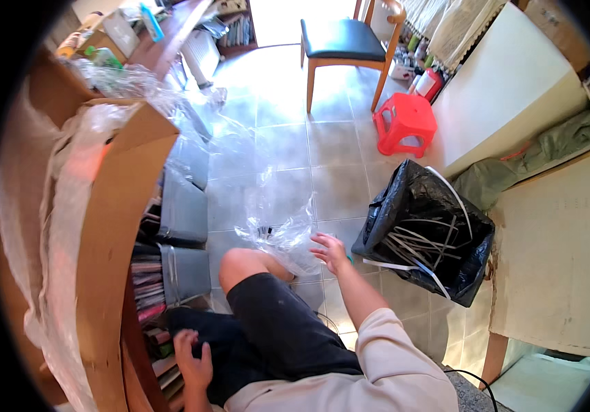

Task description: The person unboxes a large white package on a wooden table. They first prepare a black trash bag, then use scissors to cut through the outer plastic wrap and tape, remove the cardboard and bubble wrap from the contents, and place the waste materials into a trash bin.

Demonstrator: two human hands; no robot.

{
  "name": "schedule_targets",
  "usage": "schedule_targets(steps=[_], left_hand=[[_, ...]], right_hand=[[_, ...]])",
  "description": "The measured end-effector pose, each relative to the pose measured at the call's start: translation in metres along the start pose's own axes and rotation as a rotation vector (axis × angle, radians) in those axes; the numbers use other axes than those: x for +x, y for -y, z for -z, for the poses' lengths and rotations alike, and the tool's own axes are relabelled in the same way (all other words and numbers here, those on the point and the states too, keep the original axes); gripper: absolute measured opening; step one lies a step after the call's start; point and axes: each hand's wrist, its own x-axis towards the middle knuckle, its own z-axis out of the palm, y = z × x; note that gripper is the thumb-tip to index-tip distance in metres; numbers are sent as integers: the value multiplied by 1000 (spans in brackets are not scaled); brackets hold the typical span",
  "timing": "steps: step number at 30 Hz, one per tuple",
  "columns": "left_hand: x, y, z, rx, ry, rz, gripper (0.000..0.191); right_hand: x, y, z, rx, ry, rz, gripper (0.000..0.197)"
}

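My right hand [330, 252] reaches out over the tiled floor with its fingers apart, at the edge of a heap of clear plastic film [290, 247]. Whether it touches the film I cannot tell; nothing is gripped in it. The film trails away along the floor towards the upper left. My left hand [193, 360] is raised near my lap, fingers spread and empty, beside the shelf of books. Further left stands a long cardboard box piece [120, 221] with translucent wrapping [68, 206] against it. To the right of my right hand is a bin lined with a black plastic bag [377, 226], holding several white straps [424, 247].
A red plastic stool [411, 121] and a wooden chair with a black seat [344, 44] stand ahead. Grey storage bins [184, 213] line the left side by packed items [148, 288]. A white cabinet [511, 77] and a large pale board [557, 242] stand at the right.
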Motion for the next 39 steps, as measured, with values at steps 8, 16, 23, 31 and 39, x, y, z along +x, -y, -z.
schedule_targets(steps=[8,16,23,31,39], left_hand=[[9,59,-25,285,155,15,18],[36,64,-41,447,251,62,18],[52,47,-48,468,329,136,21],[47,35,-41,442,239,88,24],[45,-20,-33,-105,-34,154,28]], right_hand=[[47,-127,115,-1061,-838,-380,58],[104,-134,124,-1207,-945,-511,96],[140,-147,146,-1203,-966,-631,109],[123,-117,85,-795,-879,-661,78],[30,-81,10,-72,-116,-92,42]])
